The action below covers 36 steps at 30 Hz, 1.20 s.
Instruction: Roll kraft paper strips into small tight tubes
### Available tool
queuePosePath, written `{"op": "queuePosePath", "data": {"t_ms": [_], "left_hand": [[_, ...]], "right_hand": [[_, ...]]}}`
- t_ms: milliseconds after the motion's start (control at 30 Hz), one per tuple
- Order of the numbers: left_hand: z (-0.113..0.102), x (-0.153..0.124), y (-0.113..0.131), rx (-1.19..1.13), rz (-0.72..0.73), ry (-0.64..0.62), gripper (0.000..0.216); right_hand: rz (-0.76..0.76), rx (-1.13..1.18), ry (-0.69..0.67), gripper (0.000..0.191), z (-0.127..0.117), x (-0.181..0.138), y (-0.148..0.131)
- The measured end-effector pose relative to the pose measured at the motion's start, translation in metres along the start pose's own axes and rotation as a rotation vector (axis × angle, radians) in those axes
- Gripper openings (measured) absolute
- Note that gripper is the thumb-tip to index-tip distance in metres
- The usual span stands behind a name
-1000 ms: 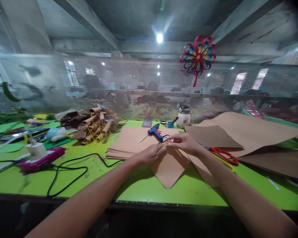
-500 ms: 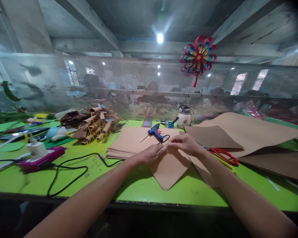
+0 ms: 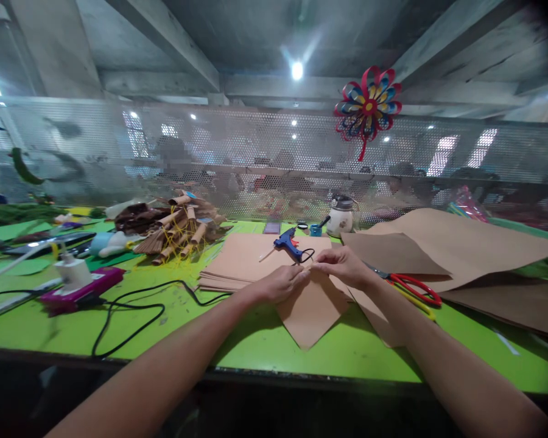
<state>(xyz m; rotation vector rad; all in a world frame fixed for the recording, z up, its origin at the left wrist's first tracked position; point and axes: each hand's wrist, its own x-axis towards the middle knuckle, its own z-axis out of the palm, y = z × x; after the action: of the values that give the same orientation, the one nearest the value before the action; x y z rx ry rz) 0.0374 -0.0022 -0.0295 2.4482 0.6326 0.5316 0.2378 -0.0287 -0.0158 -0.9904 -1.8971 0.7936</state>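
A square of brown kraft paper (image 3: 311, 311) lies corner-on toward me on the green table (image 3: 237, 337). Both my hands pinch its far corner, where the paper is being rolled or folded. My left hand (image 3: 281, 283) has its fingers closed on that edge. My right hand (image 3: 343, 266) meets it from the right, fingertips pressed together on the same edge. Just behind the hands a blue glue gun (image 3: 287, 244) rests on a stack of brown sheets (image 3: 237, 263).
Red-handled scissors (image 3: 413, 288) lie right of my right hand beside large brown sheets (image 3: 456, 243). A pile of rolled paper tubes (image 3: 182, 230), a magenta power strip (image 3: 80, 287) with black cord (image 3: 132, 316), and a white pot (image 3: 340, 216) stand around. A mesh screen (image 3: 256, 158) backs the table.
Both hands stay pinched on the paper's far corner, with only small finger shifts. The view has drifted slightly.
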Motion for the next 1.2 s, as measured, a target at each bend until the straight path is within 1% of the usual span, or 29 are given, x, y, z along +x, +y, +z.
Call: {"op": "queuePosePath", "data": {"t_ms": [167,267,500,633,800,933,1000,1200], "left_hand": [[-0.0004,-0.0006,0.0025,-0.014,0.011,0.010,0.053],[-0.0007,-0.0017,0.0049,-0.033,0.027,0.005,0.052],[-0.0020,-0.0028,0.0078,-0.017,0.035,0.015,0.053],[-0.0005,-0.0016,0.0074,-0.013,0.030,0.020,0.053],[0.0000,-0.0021,0.0061,-0.026,-0.001,0.032,0.050],[-0.0009,-0.0029,0.0040,-0.043,0.025,0.016,0.049],[-0.0009,-0.0026,0.0024,-0.039,0.044,0.016,0.048],[-0.0010,-0.0002,-0.0010,0.016,0.030,-0.024,0.049]], "right_hand": [[0.024,0.063,-0.050,0.025,-0.0002,-0.0003,-0.0023],[0.013,0.039,-0.066,0.026,0.0005,-0.0003,-0.0030],[-0.014,-0.158,-0.008,0.028,0.0044,-0.0003,-0.0029],[-0.016,-0.198,0.025,0.029,0.0053,-0.0004,-0.0014],[0.016,-0.127,0.012,0.030,0.0055,0.0000,-0.0016],[0.056,-0.035,-0.081,0.029,0.0068,-0.0010,-0.0051],[0.046,-0.024,-0.101,0.028,0.0079,-0.0014,-0.0059],[-0.010,-0.141,-0.028,0.027,0.0088,-0.0011,-0.0003]]}}
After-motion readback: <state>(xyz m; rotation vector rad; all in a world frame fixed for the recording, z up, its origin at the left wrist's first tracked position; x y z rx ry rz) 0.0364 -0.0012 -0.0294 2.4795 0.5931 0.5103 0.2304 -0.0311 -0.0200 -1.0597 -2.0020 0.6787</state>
